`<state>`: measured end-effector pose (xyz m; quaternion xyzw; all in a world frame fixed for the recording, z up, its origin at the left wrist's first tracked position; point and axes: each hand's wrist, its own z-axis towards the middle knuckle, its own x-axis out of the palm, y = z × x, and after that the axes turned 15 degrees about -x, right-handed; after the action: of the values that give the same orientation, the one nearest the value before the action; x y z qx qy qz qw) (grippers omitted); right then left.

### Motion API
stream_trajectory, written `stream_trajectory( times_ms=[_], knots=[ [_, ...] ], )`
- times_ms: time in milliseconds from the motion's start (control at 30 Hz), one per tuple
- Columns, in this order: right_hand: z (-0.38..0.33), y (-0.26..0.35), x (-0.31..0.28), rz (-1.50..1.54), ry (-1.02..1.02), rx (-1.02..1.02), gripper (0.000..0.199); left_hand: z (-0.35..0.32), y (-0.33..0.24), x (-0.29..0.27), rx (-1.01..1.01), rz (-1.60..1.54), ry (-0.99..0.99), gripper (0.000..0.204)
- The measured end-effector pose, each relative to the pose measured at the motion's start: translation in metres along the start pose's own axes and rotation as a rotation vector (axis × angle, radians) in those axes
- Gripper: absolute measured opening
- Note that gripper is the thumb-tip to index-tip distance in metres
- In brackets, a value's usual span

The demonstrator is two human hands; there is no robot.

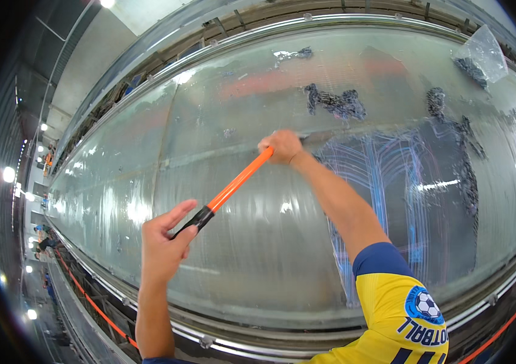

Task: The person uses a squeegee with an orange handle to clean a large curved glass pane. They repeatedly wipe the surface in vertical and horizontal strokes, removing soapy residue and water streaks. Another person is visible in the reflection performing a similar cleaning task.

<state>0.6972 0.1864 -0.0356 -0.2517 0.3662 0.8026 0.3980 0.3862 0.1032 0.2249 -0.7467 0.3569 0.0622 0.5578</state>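
An orange pole (pixel 240 182) with a black end grip slants over a wide, wet, glassy sheet (pixel 234 255). My right hand (pixel 283 147) is closed round the pole's far end. At the near end, my left hand (pixel 170 233) has its fingers spread, with the black grip (pixel 200 216) lying loosely between thumb and fingers. Whatever is fixed to the pole beyond my right hand is mostly hidden. To the right of that hand lies a dark patch (pixel 446 182) of the sheet, streaked blue and pink on its left side.
Crumpled dark scraps (pixel 337 103) stick to the sheet's far part. A clear plastic piece (pixel 485 54) lies at the far right. Metal rails (pixel 258 349) edge the sheet. An orange line (pixel 91 300) runs along the lower left. People (pixel 45 239) are small in the left distance.
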Motion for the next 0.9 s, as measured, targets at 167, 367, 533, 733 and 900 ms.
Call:
stream_trajectory(
  times_ms=[167, 367, 533, 733, 900],
  knots=[
    [-0.083, 0.160, 0.000, 0.102, -0.021, 0.098, 0.023, -0.136, 0.021, -0.051, -0.112, -0.032, 0.027, 0.044],
    [-0.239, 0.334, -0.055, 0.103, -0.019, 0.076, 0.044, -0.286, 0.088, -0.073, -0.099, 0.096, 0.128, 0.042],
    [-0.302, 0.382, -0.095, 0.099, -0.043, -0.001, 0.043, -0.353, 0.103, -0.061, -0.083, 0.196, 0.226, 0.041],
    [-0.281, 0.338, -0.085, 0.060, -0.171, 0.039, 0.045, -0.305, 0.067, -0.043, 0.270, 0.356, 0.211, 0.043],
    [-0.210, 0.256, -0.070, 0.041, -0.236, 0.030, 0.045, -0.210, 0.007, -0.049, 0.061, 0.363, 0.081, 0.042]
  ],
)
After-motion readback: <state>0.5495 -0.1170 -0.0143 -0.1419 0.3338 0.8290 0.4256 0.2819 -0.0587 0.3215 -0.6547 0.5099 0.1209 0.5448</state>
